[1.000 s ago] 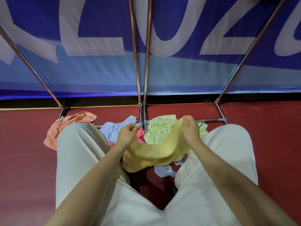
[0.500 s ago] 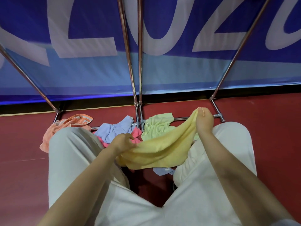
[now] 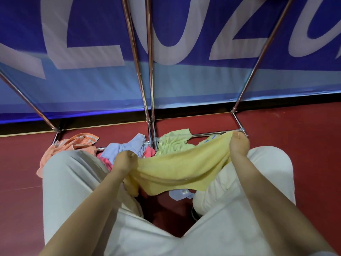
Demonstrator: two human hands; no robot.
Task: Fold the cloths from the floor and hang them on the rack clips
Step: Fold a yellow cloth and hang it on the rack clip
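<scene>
A person sits low over a dark red floor (image 3: 304, 163), knees in pale trousers (image 3: 73, 182) spread to either side, and holds a yellow cloth (image 3: 180, 169) stretched between both hands above the gap between the legs. The left hand (image 3: 125, 161) has its fingers curled tight round the cloth's near left end, which bunches and hangs below the fist. The right hand (image 3: 239, 145) pinches the far right corner, held higher and further out, so the cloth runs up at a slant from left to right and sags in the middle.

Under and behind the yellow cloth a heap of other cloths lies on the floor. A light green cloth (image 3: 173, 141) sits just behind it, draped across the low bar of the rack (image 3: 206, 134). A lavender cloth (image 3: 125, 146) lies crumpled left of that, touching a pink cloth (image 3: 106, 161) that shows beside the left knee. An orange cloth (image 3: 77, 143) lies furthest left, partly hidden by the left leg. A bit of pale blue cloth (image 3: 180, 194) peeks out under the yellow cloth's lower edge.

The rack's metal poles (image 3: 149, 71) rise from the floor in front of a blue banner (image 3: 83, 85) with large white letters. No clips are in view.
</scene>
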